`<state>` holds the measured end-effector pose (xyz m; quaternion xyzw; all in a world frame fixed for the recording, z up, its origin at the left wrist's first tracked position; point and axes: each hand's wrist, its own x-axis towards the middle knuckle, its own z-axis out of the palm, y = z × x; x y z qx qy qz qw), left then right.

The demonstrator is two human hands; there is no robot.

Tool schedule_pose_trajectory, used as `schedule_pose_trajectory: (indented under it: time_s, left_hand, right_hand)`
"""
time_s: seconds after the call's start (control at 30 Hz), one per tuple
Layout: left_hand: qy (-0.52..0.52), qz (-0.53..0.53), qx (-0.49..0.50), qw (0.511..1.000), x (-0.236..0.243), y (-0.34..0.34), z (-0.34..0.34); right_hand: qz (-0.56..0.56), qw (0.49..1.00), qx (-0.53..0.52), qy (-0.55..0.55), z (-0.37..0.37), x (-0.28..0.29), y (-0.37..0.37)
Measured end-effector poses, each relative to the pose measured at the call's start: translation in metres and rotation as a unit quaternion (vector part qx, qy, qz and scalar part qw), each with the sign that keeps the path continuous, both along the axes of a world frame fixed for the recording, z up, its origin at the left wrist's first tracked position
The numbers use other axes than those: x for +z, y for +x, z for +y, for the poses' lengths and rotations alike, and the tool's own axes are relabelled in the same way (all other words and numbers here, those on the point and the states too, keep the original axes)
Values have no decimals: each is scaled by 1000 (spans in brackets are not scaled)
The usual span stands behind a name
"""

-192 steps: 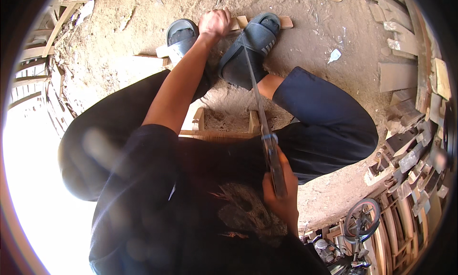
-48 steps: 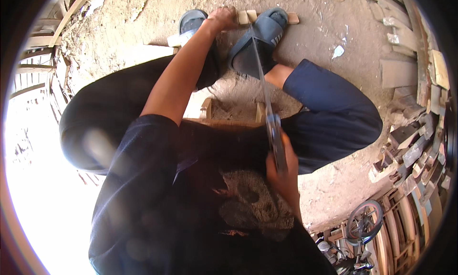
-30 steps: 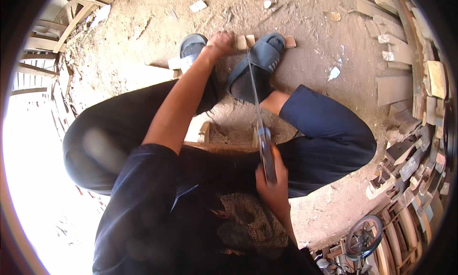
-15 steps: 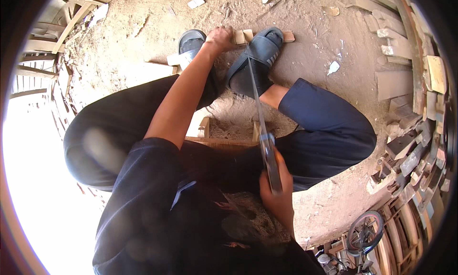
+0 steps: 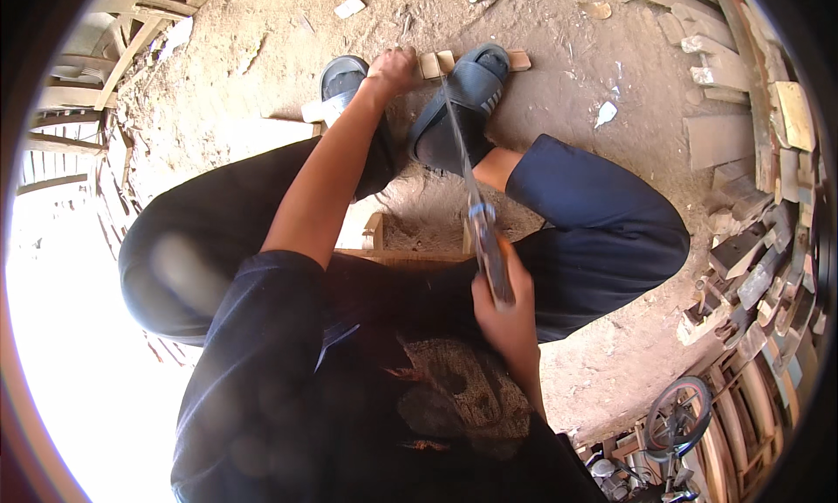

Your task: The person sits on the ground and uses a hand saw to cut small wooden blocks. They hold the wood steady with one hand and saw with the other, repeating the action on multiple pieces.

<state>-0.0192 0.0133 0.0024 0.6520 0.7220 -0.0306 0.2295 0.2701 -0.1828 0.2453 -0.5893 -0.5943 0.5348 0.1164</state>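
Observation:
My left hand (image 5: 394,68) is closed around the left end of a short strip of wood (image 5: 429,66) lying on the dirt. The strip runs under my right sandal (image 5: 478,82), which presses on it, and its other end sticks out past the sole. In my right hand (image 5: 509,307) I grip the handle of a handsaw (image 5: 469,167). Its narrow blade points away from me, slanting past the inner side of the right sandal. The blade tip reaches the wood between my left hand and that sandal. How deep it sits in the wood I cannot tell.
My left sandal (image 5: 342,82) stands beside my left forearm. Beneath me is a wooden seat edge (image 5: 401,258). Stacked wood offcuts (image 5: 742,250) line the right side, with a bicycle wheel (image 5: 677,418) at the lower right. Small scraps, including a pale block (image 5: 349,6), lie on the dirt.
My right hand and the handsaw have moved forward, away from my body, along the blade's line. My left hand still holds the wood strip in place.

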Motion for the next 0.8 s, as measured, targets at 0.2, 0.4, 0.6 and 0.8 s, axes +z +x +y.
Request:
schedule_pose_trajectory:
  time_s: [0.2,0.4,0.6,0.8]
  left_hand:
    - [-27,-17,33,999,3,0,-5]
    - [-2,81,24,996,-6,1,-8]
    - [10,54,25,998,9,15,-11]
    - [-5,116,31,993,13,15,-19]
  right_hand:
    - [39,999,-20,-23,0,5,2]
    - [32,999,-6,-9,-3,33,1]
    - [18,997,-30,-64,15,4,-9]
    - [33,999,-8,15,-24,24,16]
